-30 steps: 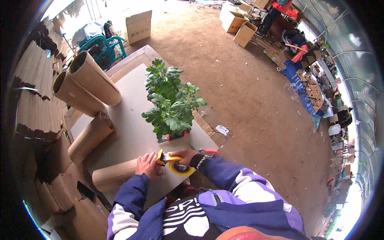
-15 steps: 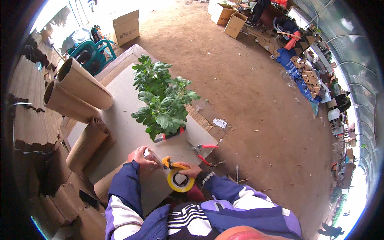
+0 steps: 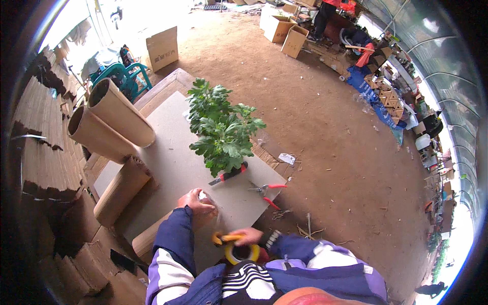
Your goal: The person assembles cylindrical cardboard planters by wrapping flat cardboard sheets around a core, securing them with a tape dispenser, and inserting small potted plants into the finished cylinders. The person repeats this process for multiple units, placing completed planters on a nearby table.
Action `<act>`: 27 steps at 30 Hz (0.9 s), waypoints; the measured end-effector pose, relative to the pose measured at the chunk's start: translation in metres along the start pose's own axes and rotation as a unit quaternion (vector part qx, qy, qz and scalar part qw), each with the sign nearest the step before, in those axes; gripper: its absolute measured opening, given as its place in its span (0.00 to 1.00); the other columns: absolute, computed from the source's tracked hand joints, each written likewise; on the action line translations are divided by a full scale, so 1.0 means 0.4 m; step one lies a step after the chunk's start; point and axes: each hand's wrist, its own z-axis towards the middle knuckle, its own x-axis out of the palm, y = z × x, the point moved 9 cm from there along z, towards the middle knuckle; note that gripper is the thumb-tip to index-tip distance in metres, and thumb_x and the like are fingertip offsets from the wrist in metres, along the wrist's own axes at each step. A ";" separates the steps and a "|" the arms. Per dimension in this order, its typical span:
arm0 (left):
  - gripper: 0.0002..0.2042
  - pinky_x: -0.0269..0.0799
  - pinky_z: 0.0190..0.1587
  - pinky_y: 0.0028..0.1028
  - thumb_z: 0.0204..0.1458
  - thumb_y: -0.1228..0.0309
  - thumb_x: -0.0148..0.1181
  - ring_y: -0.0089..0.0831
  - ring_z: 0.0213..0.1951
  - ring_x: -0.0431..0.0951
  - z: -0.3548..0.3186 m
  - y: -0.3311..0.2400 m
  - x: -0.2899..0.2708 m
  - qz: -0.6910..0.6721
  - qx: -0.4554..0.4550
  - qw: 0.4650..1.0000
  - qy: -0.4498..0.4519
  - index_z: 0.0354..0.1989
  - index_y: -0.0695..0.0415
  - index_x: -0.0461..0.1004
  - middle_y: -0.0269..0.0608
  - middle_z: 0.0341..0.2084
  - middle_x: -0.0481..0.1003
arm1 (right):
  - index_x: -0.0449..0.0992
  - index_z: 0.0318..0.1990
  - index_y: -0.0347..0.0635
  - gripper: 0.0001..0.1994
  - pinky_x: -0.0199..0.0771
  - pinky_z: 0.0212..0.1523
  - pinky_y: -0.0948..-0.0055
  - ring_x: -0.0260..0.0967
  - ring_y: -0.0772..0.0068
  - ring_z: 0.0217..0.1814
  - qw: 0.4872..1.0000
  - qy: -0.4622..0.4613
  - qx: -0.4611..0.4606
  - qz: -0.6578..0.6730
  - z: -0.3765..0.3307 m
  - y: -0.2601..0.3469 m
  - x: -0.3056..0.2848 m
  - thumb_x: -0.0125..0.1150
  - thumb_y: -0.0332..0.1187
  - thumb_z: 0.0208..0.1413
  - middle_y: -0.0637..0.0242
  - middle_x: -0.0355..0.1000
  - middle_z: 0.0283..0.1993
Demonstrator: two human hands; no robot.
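My left hand (image 3: 197, 201) is closed around the far end of a brown cardboard roll (image 3: 148, 241) that lies under my left forearm. A small whitish, shiny patch shows at its fingers. My right hand (image 3: 247, 237) grips a yellow tape dispenser (image 3: 228, 238) carrying a roll of tape (image 3: 237, 260) with a yellow rim. A faint clear strip seems to run between the two hands. Beyond them on the board lie a red-and-black-handled knife (image 3: 230, 175) and red-handled pruning shears (image 3: 269, 193). Leafy green plants (image 3: 223, 129) stand or lie behind the knife; their base is hidden.
Two brown cardboard tubes (image 3: 122, 114) stand tilted at the board's left, with another roll (image 3: 122, 192) lying before them. Stacked cardboard (image 3: 43, 140) fills the left side. A green chair (image 3: 119, 79) and a carton (image 3: 162, 48) are beyond the pale board (image 3: 173, 162).
My right hand has drawn the tape dispenser down toward my body, away from my left hand. My left hand stays at the roll's end. The whole view has shifted slightly.
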 end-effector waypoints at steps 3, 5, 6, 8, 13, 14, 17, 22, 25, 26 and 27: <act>0.46 0.70 0.60 0.36 0.28 0.45 0.77 0.44 0.57 0.74 -0.043 -0.026 -0.020 -0.014 -0.012 0.999 -0.034 0.59 0.56 0.71 0.48 0.55 0.75 | 0.76 0.58 0.42 0.27 0.76 0.38 0.71 0.75 0.73 0.39 0.998 0.028 -0.001 -0.054 0.265 0.049 -0.011 0.71 0.39 0.49 0.63 0.80 0.45; 0.44 0.70 0.59 0.36 0.28 0.46 0.77 0.44 0.56 0.75 -0.060 -0.046 -0.024 -0.017 0.001 0.999 -0.048 0.56 0.57 0.72 0.48 0.53 0.75 | 0.77 0.56 0.41 0.27 0.76 0.39 0.69 0.76 0.70 0.39 0.985 0.074 -0.005 -0.157 0.328 0.045 0.043 0.70 0.41 0.48 0.60 0.80 0.45; 0.42 0.70 0.60 0.37 0.30 0.47 0.74 0.45 0.56 0.74 -0.071 -0.046 -0.020 -0.018 0.002 0.999 -0.049 0.56 0.57 0.71 0.50 0.54 0.74 | 0.77 0.56 0.41 0.27 0.76 0.40 0.67 0.76 0.69 0.39 0.974 0.076 0.002 -0.213 0.341 0.045 0.070 0.70 0.42 0.47 0.58 0.80 0.44; 0.43 0.70 0.60 0.36 0.29 0.46 0.74 0.44 0.57 0.74 -0.080 -0.048 -0.011 0.023 0.001 0.997 -0.077 0.56 0.57 0.71 0.50 0.55 0.73 | 0.78 0.55 0.41 0.27 0.76 0.40 0.65 0.77 0.66 0.40 0.941 0.072 0.002 -0.332 0.316 0.057 0.104 0.69 0.44 0.47 0.55 0.80 0.44; 0.51 0.58 0.66 0.44 0.30 0.40 0.74 0.44 0.64 0.64 -0.135 -0.076 0.074 0.127 0.045 0.978 -0.158 0.63 0.58 0.64 0.48 0.60 0.67 | 0.77 0.57 0.51 0.30 0.74 0.51 0.59 0.76 0.56 0.48 0.935 0.114 0.020 -0.336 0.068 0.075 0.089 0.71 0.47 0.43 0.57 0.79 0.48; 0.48 0.63 0.60 0.46 0.31 0.44 0.76 0.48 0.58 0.69 -0.167 -0.102 0.083 0.138 0.093 0.963 -0.214 0.61 0.54 0.65 0.50 0.53 0.71 | 0.76 0.58 0.52 0.31 0.74 0.52 0.60 0.76 0.57 0.49 0.941 0.115 0.008 -0.319 0.010 0.081 0.067 0.72 0.47 0.43 0.59 0.79 0.48; 0.49 0.57 0.64 0.48 0.39 0.41 0.70 0.49 0.62 0.64 -0.236 -0.111 0.157 0.106 0.159 0.956 -0.222 0.67 0.57 0.60 0.49 0.62 0.65 | 0.73 0.60 0.50 0.32 0.72 0.55 0.61 0.75 0.57 0.52 0.947 0.064 0.029 -0.314 -0.150 0.069 -0.029 0.71 0.41 0.42 0.60 0.77 0.52; 0.58 0.53 0.67 0.46 0.25 0.42 0.76 0.46 0.65 0.61 -0.272 0.050 0.218 0.098 -0.037 0.989 -0.104 0.68 0.56 0.57 0.48 0.63 0.64 | 0.69 0.62 0.44 0.34 0.70 0.62 0.65 0.72 0.60 0.59 0.940 -0.067 -0.044 -0.330 -0.305 0.122 -0.202 0.67 0.28 0.42 0.58 0.73 0.59; 0.57 0.47 0.70 0.47 0.25 0.44 0.77 0.44 0.68 0.57 -0.341 0.053 0.244 0.106 -0.056 0.985 -0.124 0.69 0.53 0.57 0.45 0.65 0.60 | 0.71 0.61 0.41 0.30 0.67 0.65 0.68 0.70 0.63 0.62 0.957 -0.094 -0.097 -0.255 -0.295 0.180 -0.239 0.66 0.23 0.45 0.56 0.71 0.61; 0.57 0.47 0.70 0.47 0.26 0.45 0.77 0.44 0.68 0.56 -0.381 0.046 0.245 0.116 -0.055 0.980 -0.154 0.69 0.53 0.57 0.45 0.65 0.60 | 0.72 0.61 0.41 0.30 0.68 0.65 0.68 0.70 0.64 0.62 0.965 -0.094 -0.115 -0.214 -0.296 0.206 -0.233 0.66 0.21 0.46 0.57 0.71 0.61; 0.56 0.46 0.70 0.48 0.26 0.45 0.77 0.44 0.69 0.55 -0.417 0.033 0.252 0.125 -0.052 0.973 -0.185 0.68 0.53 0.58 0.45 0.65 0.59 | 0.72 0.61 0.41 0.29 0.68 0.65 0.69 0.70 0.65 0.62 0.971 -0.090 -0.144 -0.169 -0.294 0.243 -0.228 0.66 0.20 0.47 0.57 0.72 0.60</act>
